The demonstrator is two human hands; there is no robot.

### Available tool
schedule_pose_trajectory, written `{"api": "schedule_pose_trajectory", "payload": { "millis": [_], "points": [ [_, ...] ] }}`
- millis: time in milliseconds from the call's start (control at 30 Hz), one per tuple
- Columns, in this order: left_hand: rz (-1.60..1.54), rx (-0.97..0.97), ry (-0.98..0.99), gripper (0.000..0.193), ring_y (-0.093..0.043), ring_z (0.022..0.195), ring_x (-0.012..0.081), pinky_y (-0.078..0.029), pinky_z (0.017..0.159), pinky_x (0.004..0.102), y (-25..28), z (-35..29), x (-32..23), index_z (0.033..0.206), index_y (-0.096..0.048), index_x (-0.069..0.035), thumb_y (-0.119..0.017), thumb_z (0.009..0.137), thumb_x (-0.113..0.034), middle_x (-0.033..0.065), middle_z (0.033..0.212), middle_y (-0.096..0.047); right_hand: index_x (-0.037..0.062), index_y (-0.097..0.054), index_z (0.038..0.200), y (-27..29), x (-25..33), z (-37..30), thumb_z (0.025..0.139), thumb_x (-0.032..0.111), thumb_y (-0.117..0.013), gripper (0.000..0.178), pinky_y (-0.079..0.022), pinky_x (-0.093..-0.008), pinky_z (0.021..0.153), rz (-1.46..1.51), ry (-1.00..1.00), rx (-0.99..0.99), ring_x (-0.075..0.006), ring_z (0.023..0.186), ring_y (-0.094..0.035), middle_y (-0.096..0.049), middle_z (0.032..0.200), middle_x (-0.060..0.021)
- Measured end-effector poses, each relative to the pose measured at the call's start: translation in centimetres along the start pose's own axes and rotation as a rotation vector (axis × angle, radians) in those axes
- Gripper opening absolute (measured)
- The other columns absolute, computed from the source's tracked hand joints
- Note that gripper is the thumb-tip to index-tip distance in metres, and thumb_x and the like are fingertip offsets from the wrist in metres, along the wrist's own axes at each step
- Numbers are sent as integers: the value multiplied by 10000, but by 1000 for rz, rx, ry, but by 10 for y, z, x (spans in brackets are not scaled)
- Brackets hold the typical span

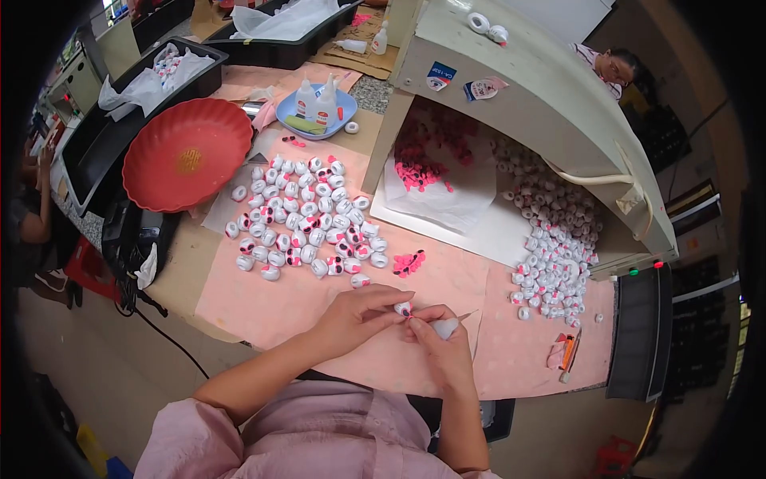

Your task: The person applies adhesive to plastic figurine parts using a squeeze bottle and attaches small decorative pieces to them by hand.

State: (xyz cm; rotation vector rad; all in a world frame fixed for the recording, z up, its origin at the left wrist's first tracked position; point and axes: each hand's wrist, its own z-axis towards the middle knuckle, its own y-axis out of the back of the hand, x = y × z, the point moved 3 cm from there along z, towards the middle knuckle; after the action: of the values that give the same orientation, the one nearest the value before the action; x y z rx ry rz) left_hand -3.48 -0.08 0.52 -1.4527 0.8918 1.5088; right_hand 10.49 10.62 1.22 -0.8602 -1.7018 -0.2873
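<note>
Near the front edge of the pink-covered table, my left hand (349, 321) pinches a small white round piece (403, 308) with a pink and black part on its side. My right hand (444, 349) meets it there, thumb and fingertips closed at the piece. Tucked in the same right hand is a small whitish squeeze bottle (445, 327) with a thin needle tip pointing right. Just beyond lies a little heap of flat pink and black pieces (408, 263). Many similar white round pieces (307, 209), some bearing pink and black parts, spread out ahead to the left.
A grey open-fronted booth (511, 72) stands at the back right, with more white pieces (550, 271) spilling from it. A red fluted plate (215, 132), a blue dish (347, 112) of bottles and black trays (92, 160) occupy the left. An orange cutter (567, 351) lies at right.
</note>
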Motion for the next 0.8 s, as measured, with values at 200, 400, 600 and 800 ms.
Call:
{"api": "schedule_pose_trajectory", "payload": {
  "millis": [200,400,600,800],
  "points": [
    [61,13,-34,358,-635,1007,181,-548,895,290,2,2,-5,1227,-618,-73,-616,877,3,108,1153,-621,25,-515,959,3,2,4,879,11,-640,148,-509,-250,723,17,-55,35,-125,782,-605,-621,867,-65],
    [169,17,-69,314,-640,971,171,-555,814,301,0,3,-5,1184,-646,-57,-644,872,-26,106,1183,-628,25,-481,957,1,3,6,864,11,-662,203,-524,-240,678,7,-12,11,-115,741,-611,-607,846,-60],
    [-103,-10,-2,279,-624,1015,134,-525,865,276,4,2,5,1175,-648,-51,-632,896,-43,60,1135,-651,14,-521,1031,-14,6,3,857,12,-675,233,-511,-235,700,-97,123,-37,-110,780,-603,-604,858,-47],
    [-365,20,180,282,-613,1023,114,-506,893,258,5,3,8,1196,-614,-10,-613,919,-59,55,1137,-646,0,-597,1046,-17,2,4,837,8,-700,234,-499,-225,738,-157,190,-69,-98,842,-598,-640,929,-59]
  ]
}}
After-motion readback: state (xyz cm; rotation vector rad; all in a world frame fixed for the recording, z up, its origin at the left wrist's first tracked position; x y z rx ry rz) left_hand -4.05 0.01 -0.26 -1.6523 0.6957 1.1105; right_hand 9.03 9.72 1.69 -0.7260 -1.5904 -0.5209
